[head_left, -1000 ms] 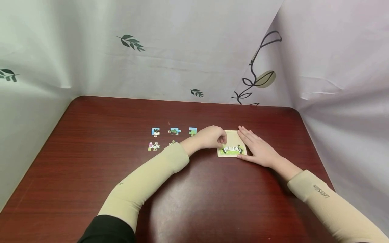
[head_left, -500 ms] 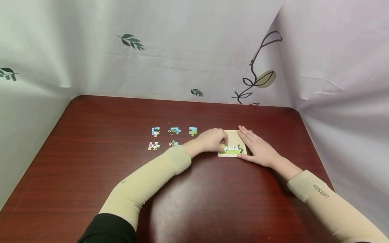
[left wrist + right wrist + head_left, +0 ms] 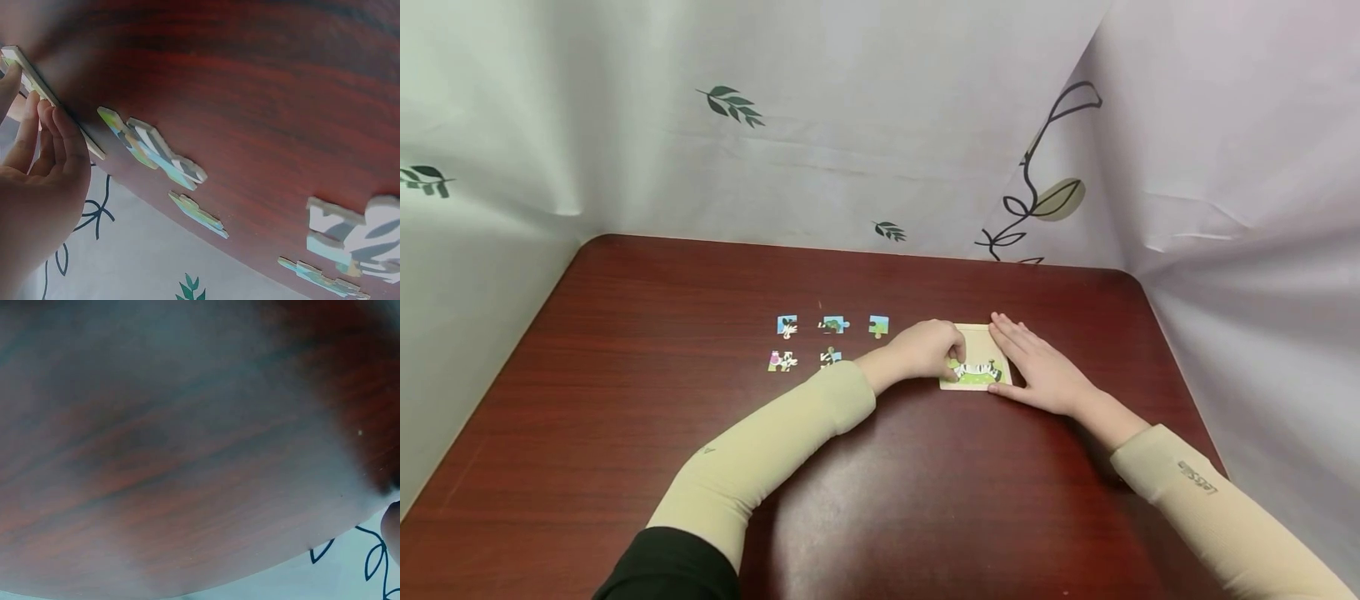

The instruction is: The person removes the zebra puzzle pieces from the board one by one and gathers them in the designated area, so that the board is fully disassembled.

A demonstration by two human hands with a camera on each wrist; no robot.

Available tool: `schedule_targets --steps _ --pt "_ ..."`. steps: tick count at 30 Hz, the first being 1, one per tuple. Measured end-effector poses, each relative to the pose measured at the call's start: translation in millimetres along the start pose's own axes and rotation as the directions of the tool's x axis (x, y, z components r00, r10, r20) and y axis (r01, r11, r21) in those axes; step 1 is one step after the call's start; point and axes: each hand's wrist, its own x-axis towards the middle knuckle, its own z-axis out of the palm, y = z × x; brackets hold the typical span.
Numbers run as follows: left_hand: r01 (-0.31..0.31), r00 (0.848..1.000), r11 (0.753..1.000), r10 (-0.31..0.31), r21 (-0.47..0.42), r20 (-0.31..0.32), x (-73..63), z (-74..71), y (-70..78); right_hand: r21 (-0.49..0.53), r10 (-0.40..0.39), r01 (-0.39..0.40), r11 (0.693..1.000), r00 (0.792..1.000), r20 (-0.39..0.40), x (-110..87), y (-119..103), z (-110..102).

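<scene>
A small pale wooden puzzle board (image 3: 977,340) lies on the table, with joined pieces (image 3: 979,377) showing a zebra body on green along its near side. At the board's near left corner, my left hand (image 3: 923,350) has its fingers curled and pinches a green-edged puzzle piece, mostly hidden under the fingertips. In the left wrist view, the thumb and fingers of the left hand (image 3: 47,144) meet at the tray-like board's raised edge (image 3: 37,82). My right hand (image 3: 1041,371) rests along the board's right edge, fingers straight and thumb spread to the near corner.
Left of the board lie several loose puzzle pieces in two rows: a blue-topped one (image 3: 787,326), a green and blue one (image 3: 833,324), another (image 3: 878,325), a pink and white one (image 3: 782,361), and one (image 3: 830,357) by the left sleeve. Patterned cloth (image 3: 880,125) hangs behind the table.
My left hand has shifted slightly toward the near left corner of the board, its fingers coming down over the piece there. My right hand stays at the board's right edge.
</scene>
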Motion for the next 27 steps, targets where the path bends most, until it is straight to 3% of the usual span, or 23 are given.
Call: schedule_targets --steps 27 --pt "-0.017 1.000 1.000 0.017 0.013 -0.026 2.0 7.0 -4.9 0.009 -0.057 0.057 0.998 0.998 -0.017 18.0 -8 6"
